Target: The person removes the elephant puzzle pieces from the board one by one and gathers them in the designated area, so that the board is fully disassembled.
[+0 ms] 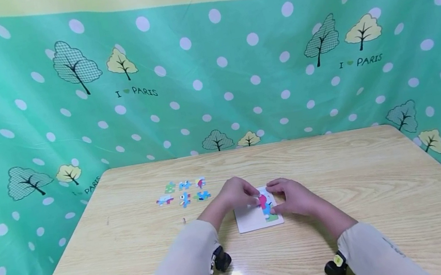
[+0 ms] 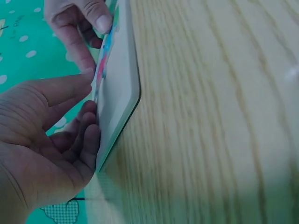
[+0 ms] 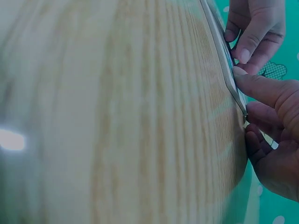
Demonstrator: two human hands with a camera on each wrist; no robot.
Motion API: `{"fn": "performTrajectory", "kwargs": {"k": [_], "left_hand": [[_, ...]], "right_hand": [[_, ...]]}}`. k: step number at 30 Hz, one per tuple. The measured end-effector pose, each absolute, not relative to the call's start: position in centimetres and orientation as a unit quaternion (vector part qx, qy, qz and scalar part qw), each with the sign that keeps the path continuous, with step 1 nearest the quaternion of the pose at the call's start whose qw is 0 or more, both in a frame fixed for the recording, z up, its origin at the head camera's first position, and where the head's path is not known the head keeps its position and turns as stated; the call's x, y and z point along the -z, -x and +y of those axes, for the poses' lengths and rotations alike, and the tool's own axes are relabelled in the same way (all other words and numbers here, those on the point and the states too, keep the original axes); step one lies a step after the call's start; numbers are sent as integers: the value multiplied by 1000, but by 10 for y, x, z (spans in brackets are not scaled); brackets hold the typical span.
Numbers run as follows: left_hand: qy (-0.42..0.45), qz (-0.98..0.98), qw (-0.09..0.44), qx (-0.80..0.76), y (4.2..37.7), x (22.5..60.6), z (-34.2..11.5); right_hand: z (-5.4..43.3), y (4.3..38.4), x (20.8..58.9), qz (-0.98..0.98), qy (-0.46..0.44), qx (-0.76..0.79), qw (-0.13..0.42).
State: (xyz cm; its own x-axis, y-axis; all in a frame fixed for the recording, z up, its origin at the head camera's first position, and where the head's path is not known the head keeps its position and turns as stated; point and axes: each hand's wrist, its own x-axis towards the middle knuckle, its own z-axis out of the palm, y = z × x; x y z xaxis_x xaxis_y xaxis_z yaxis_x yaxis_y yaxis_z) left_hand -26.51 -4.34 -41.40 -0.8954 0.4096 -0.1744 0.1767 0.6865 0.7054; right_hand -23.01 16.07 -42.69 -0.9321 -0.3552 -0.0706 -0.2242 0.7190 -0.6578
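A square white puzzle board (image 1: 249, 221) lies on the table with joined pieces along its right side, showing red, blue and green. My left hand (image 1: 237, 193) reaches over the board and pinches a puzzle piece beside the red part; the fingers mostly hide that piece. In the left wrist view, the left hand (image 2: 51, 126) has its thumb and forefinger tips close together at the board's face, the other fingers curled. My right hand (image 1: 295, 197) grips the board's right side. Its thumb (image 3: 257, 86) lies over the edge in the right wrist view.
Several loose jigsaw pieces (image 1: 185, 199) lie in two rows left of the board. A tiny dark object (image 1: 184, 220) sits nearer, below them. The wooden table (image 1: 363, 166) ends at a green dotted curtain (image 1: 211, 85) behind. Each wrist wears a black camera (image 1: 221, 258).
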Motion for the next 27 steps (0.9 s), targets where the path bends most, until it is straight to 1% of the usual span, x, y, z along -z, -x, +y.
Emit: {"fn": "performTrajectory", "kwargs": {"k": [7, 20, 27], "left_hand": [[-170, 920, 147, -322, 263, 415, -37], [-166, 923, 137, -319, 262, 418, -33], [-168, 923, 135, -319, 263, 420, -33]], "right_hand": [[160, 231, 427, 922, 163, 339, 94], [162, 232, 429, 915, 157, 359, 93], [160, 232, 430, 918, 166, 353, 75]]}}
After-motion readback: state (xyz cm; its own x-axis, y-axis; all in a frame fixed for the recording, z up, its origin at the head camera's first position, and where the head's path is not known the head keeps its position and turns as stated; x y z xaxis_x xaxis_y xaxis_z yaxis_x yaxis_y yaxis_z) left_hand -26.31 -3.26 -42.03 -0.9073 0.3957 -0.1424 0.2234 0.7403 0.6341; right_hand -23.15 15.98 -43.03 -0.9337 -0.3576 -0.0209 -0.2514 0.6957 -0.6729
